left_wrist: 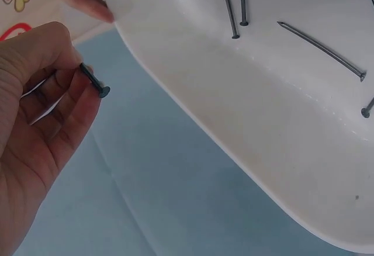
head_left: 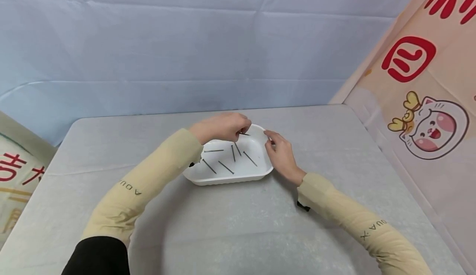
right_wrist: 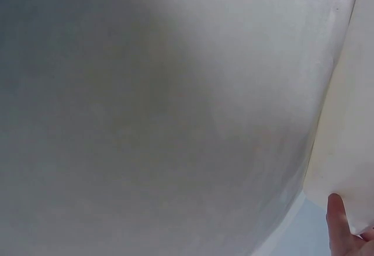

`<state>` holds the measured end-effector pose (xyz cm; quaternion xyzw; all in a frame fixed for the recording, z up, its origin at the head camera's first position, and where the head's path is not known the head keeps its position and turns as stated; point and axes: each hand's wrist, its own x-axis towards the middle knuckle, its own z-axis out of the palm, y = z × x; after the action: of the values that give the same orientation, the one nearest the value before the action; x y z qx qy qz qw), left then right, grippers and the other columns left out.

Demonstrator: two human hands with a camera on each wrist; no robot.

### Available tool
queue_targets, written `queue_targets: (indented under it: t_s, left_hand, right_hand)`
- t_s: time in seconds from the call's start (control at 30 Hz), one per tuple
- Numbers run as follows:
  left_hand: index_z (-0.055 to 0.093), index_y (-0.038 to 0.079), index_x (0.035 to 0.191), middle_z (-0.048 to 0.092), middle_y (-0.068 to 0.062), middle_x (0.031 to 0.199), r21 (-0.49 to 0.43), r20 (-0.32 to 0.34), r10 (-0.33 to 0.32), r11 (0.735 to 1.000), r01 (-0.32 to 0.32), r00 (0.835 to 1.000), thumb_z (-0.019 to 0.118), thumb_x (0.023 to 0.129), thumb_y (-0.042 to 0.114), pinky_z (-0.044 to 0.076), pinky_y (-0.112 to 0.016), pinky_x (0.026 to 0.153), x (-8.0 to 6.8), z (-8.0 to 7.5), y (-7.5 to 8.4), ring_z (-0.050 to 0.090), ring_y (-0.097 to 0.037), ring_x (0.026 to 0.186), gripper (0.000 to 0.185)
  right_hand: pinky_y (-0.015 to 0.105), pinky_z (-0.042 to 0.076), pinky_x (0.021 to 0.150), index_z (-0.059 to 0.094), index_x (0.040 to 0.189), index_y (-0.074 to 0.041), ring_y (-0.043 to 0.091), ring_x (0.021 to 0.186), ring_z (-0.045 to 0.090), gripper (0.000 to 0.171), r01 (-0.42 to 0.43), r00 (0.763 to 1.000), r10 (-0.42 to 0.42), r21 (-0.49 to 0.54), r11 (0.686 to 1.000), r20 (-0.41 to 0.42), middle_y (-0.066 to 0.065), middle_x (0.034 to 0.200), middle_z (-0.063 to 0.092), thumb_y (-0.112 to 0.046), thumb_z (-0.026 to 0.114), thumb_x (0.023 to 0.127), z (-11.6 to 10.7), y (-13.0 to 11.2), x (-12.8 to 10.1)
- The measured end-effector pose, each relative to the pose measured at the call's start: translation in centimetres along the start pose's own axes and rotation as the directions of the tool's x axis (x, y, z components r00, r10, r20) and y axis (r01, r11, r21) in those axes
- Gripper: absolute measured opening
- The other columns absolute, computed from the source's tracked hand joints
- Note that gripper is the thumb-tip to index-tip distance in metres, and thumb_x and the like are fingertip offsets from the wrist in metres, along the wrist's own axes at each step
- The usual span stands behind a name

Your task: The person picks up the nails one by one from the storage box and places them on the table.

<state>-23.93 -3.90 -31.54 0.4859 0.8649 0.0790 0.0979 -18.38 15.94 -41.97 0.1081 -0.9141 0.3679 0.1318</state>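
A white tray (head_left: 219,180) with rounded corners holds several dark metal nails (head_left: 226,167) lying loose and apart on its bottom. My left hand (head_left: 224,127), over the tray's far side in the head view, pinches one nail (left_wrist: 94,82) between thumb and fingertips; its flat head points out from the fingers in the left wrist view. At the tray's right end my right hand (head_left: 282,154) grips the rim, thumb at the edge. One of its fingers (right_wrist: 337,218) lies against the tray's outer wall in the right wrist view.
The tray stands on a table with a grey cover (head_left: 230,233). Behind it hangs a pale blue cloth (head_left: 167,60). A printed banner (head_left: 420,113) with red characters and a cartoon face is at the right, and another printed cloth (head_left: 18,184) at the left.
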Motion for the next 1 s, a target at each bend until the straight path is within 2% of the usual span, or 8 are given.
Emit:
queue_targets:
  t_s: [0.3, 0.8, 1.0]
  left_hand:
    - [0.052, 0.008, 0.074, 0.047, -0.001, 0.071, -0.037, -0.087, 0.046, 0.998, -0.049, 0.995, 0.051, 0.069, -0.011, 0.035, -0.023, 0.06, -1.0, 0.0, -0.4, 0.041, -0.014, 0.067, 0.02]
    - [0.052, 0.008, 0.078, 0.05, -0.001, 0.076, -0.098, -0.115, -0.008, 0.995, -0.004, 0.993, 0.046, 0.072, -0.011, 0.036, -0.024, 0.061, -2.6, -0.4, -0.5, 0.043, -0.014, 0.069, 0.021]
    - [0.053, 0.007, 0.078, 0.05, -0.001, 0.074, -0.113, -0.147, -0.012, 0.994, -0.005, 0.989, 0.047, 0.072, -0.01, 0.037, -0.024, 0.06, -3.2, -0.6, -0.8, 0.045, -0.014, 0.067, 0.019]
  right_hand:
    - [0.037, 0.052, 0.077, 0.054, 0.123, -0.002, 0.027, 0.095, 0.061, 0.035, -0.008, 1.0, 0.008, 0.001, 1.0, 0.004, 0.014, 0.125, 0.054, -0.006, 0.044, 0.09, -0.1, -0.1, -0.1]
    - [0.036, 0.052, 0.076, 0.054, 0.123, -0.001, 0.027, 0.095, 0.061, 0.035, 0.0, 1.0, 0.0, -0.009, 1.0, -0.005, 0.014, 0.125, 0.054, -0.007, 0.044, 0.09, 0.1, 0.1, -0.1]
    - [0.036, 0.053, 0.075, 0.054, 0.123, 0.0, 0.027, 0.094, 0.062, 0.035, 0.008, 1.0, -0.008, -0.008, 1.0, -0.008, 0.015, 0.125, 0.054, -0.006, 0.044, 0.09, 0.1, 0.0, -0.1]
